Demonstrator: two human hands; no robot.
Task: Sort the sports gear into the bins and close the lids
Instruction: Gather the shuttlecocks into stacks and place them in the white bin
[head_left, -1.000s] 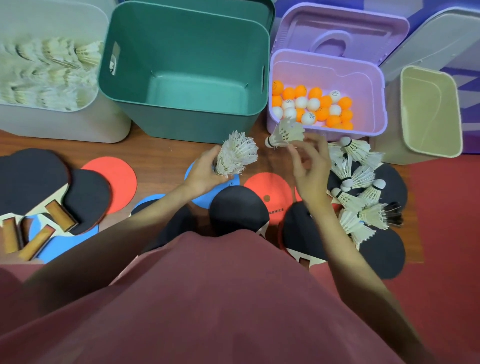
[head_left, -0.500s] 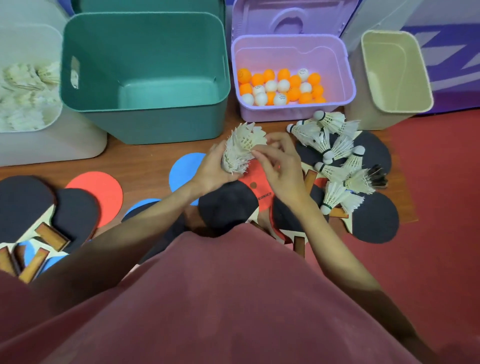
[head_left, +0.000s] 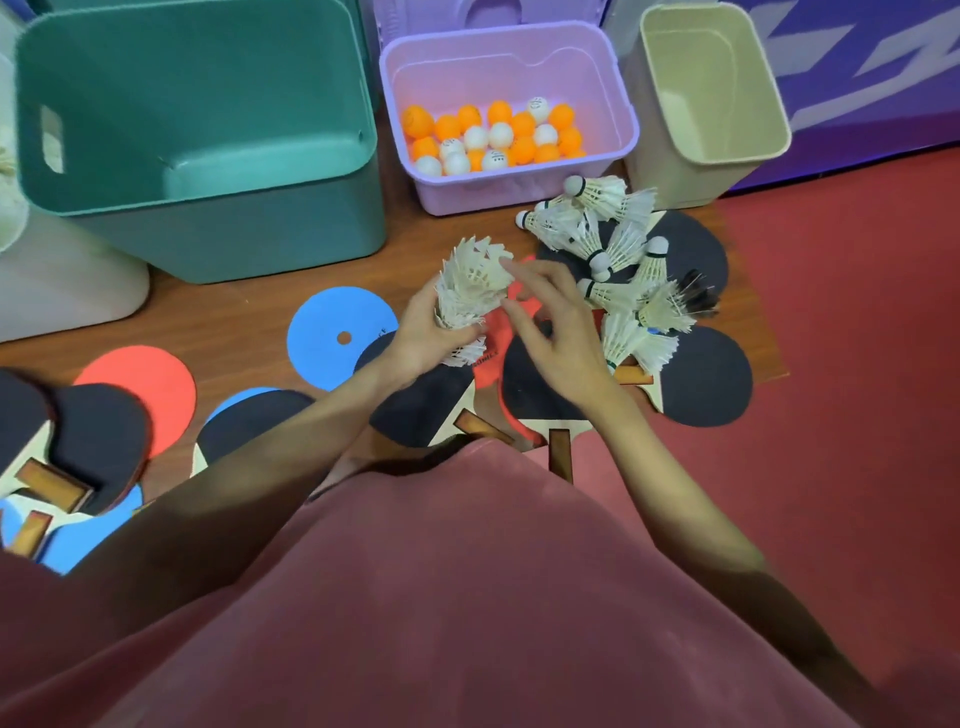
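Observation:
My left hand (head_left: 423, 338) grips a nested stack of white shuttlecocks (head_left: 470, 286) above the floor. My right hand (head_left: 558, 322) hovers just right of the stack with its fingers spread and loosely bent, holding nothing. A heap of loose shuttlecocks (head_left: 613, 249) lies on black paddles to the right. The green bin (head_left: 197, 171) stands empty at the back, the purple bin (head_left: 519, 192) holds orange and white ping-pong balls (head_left: 493, 137), and a beige bin (head_left: 711, 156) is empty. A white bin (head_left: 62, 280) at far left is mostly cut off.
Black table-tennis paddles (head_left: 706, 384) and others (head_left: 98, 441) lie scattered on the wooden floor. Blue (head_left: 337, 332) and red (head_left: 150, 384) flat discs lie between them. A red mat (head_left: 857, 364) covers the floor on the right. The purple bin's lid (head_left: 493, 10) stands open behind it.
My right hand pushed the shuttlecock it carried onto the stack in my left hand, then let go and drew slightly away. The view shifted toward the right.

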